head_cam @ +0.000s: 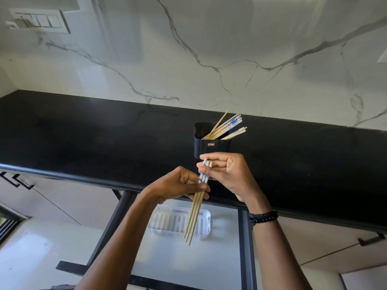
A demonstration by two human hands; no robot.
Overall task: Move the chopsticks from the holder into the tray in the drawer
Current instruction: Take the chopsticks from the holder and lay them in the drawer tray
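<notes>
A black holder (210, 148) stands on the black counter with several bamboo chopsticks (227, 127) leaning out of it to the right. Both hands hold a small bundle of three blue-and-white topped chopsticks (195, 214) over the counter's front edge, tips pointing down. My left hand (180, 185) grips the bundle at its middle. My right hand (228, 172) pinches the patterned top ends. Below them a white slotted tray (167, 221) lies in the open drawer; the chopstick tips hang over its right part.
The black counter (94, 139) runs across the view with a white marble wall behind it. The open drawer (188, 264) has a pale floor and black frame. Cabinet handles (15, 180) show at the left and a handle (371, 240) at the right. A switch panel (39, 20) sits on the wall.
</notes>
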